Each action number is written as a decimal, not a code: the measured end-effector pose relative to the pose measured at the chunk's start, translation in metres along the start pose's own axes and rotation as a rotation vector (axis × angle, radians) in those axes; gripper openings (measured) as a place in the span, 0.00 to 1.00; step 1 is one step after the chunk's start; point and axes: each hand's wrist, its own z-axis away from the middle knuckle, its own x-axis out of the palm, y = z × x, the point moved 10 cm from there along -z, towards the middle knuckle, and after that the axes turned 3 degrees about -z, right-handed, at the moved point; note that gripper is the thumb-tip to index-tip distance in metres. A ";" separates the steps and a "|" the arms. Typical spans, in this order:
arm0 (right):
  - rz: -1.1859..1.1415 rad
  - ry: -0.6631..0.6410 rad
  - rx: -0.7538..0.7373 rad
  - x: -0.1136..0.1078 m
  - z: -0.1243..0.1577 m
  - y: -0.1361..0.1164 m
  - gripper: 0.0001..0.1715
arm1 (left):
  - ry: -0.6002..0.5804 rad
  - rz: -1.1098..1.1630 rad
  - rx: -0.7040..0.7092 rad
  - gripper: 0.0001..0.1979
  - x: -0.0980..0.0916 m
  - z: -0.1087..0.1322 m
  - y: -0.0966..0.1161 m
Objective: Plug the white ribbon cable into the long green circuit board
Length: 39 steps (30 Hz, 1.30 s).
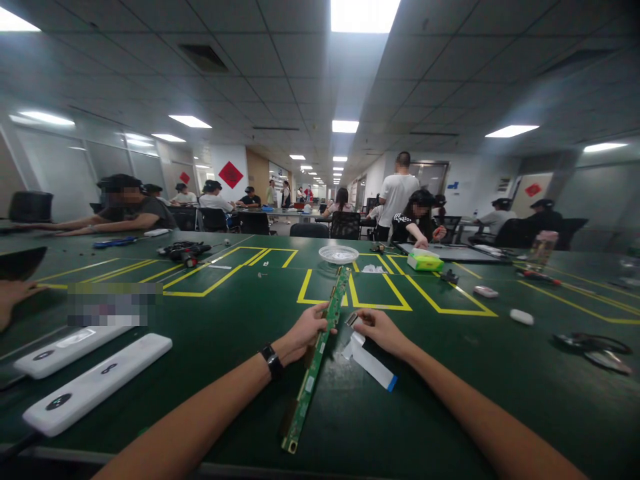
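My left hand is closed around the middle of a long, narrow green circuit board, which slants away from me over the table. Just right of the board, my right hand pinches the connector end of a white flat ribbon cable. A blue tip marks the cable's loose end, which hangs toward the lower right. Between connector and board there is a small gap. Beyond the board's far end stands a round clear plastic dish with small pieces in it.
Two white power strips lie at left on the green table. Yellow tape outlines mark its surface. A green-and-white packet, a white oval case and a black cable lie to the right. Other people sit around.
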 end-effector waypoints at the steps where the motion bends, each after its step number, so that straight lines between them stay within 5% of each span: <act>1: -0.041 -0.015 0.011 0.002 0.000 0.001 0.15 | -0.017 0.009 0.005 0.34 0.002 0.000 0.000; 15: -0.166 -0.100 0.049 0.019 0.005 -0.004 0.19 | -0.031 -0.084 -0.165 0.29 0.005 0.008 -0.019; 20: -0.224 -0.127 0.143 0.033 0.009 -0.002 0.22 | 0.014 -0.111 -0.115 0.18 0.002 0.005 -0.015; 28: -0.322 -0.082 0.166 0.033 0.007 0.001 0.21 | 0.122 -0.241 0.061 0.14 -0.003 0.004 0.000; 39: -0.353 -0.086 0.151 0.032 0.007 0.002 0.20 | 0.107 -0.265 0.083 0.13 -0.002 0.005 0.003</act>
